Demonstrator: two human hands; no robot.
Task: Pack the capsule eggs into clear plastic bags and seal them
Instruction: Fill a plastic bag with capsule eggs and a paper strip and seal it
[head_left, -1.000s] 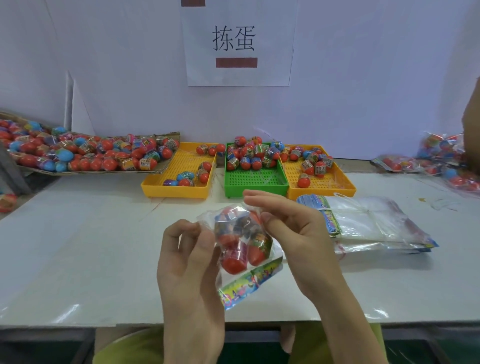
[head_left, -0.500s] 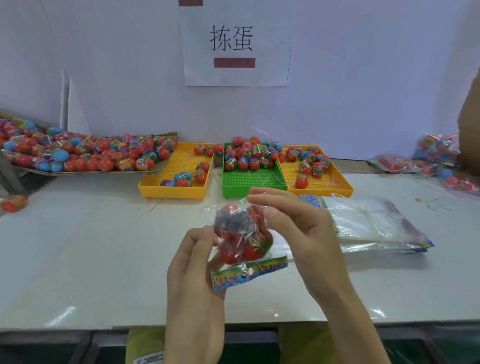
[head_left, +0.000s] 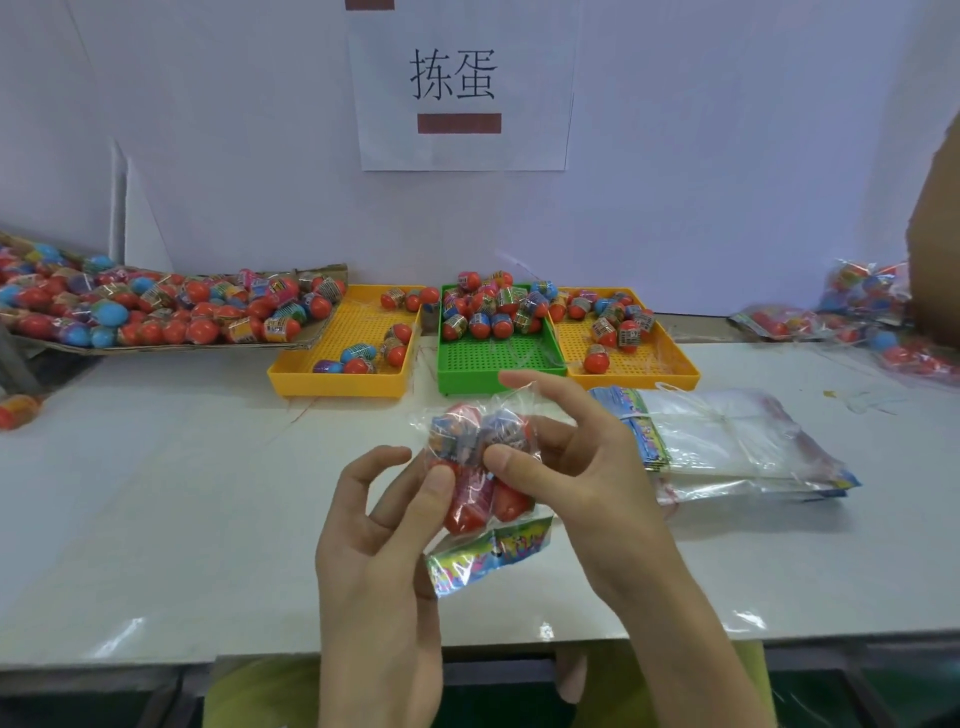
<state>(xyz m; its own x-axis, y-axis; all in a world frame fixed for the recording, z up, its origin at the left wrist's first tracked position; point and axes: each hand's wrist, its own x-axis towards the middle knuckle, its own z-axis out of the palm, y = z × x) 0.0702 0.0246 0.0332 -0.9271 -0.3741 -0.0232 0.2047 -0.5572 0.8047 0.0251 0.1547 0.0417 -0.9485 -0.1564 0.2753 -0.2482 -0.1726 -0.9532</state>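
Together, left hand (head_left: 384, 525) and right hand (head_left: 582, 467) pinch the egg-filled bag (head_left: 480, 478).

Both hands, left (head_left: 387, 525) and right (head_left: 566, 462), have turned the filled bag (head_left: 480, 483) so its printed header hangs lower.

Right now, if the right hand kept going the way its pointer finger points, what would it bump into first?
Probably the green tray. The right hand holds the bag of eggs, and its index finger aims up-left at the tray's near wall; depth is unclear.

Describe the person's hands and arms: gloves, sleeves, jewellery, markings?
Left hand and right hand are both bare: no gloves, no rings, no watch or wristband. Forearms are uncovered to the frame edge, no sleeve in view. Fingers have short, unpainted nails.
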